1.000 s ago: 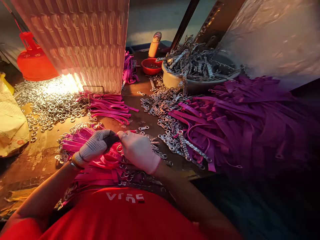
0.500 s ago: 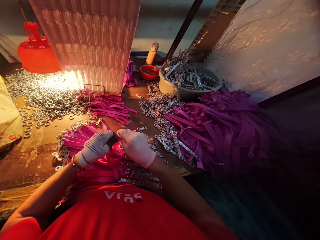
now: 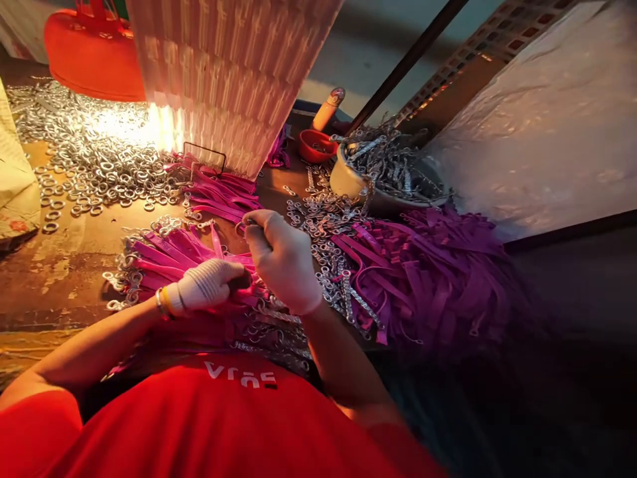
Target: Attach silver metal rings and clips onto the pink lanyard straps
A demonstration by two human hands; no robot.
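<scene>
**On the counter [image 3: 64, 282], pink straps [image 3: 166, 251] are lying bunched**

Over them, the left hand [image 3: 202, 287] is curling, gripping I can't tell what; the right hand [image 3: 286, 259] is pinching something small and unclear. Beyond, metal rings [image 3: 117, 180] are glinting beneath a red lamp [image 3: 94, 56].

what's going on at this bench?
A person in gloves is working over a heap of pink straps. The left hand is at the straps; whether it grips one is unclear. The right hand is closed, farther from the body; anything it pinches is too small to identify. Loose metal rings lie under a red lamp to the left; a tub of metal links and more straps sit to the right.
</scene>
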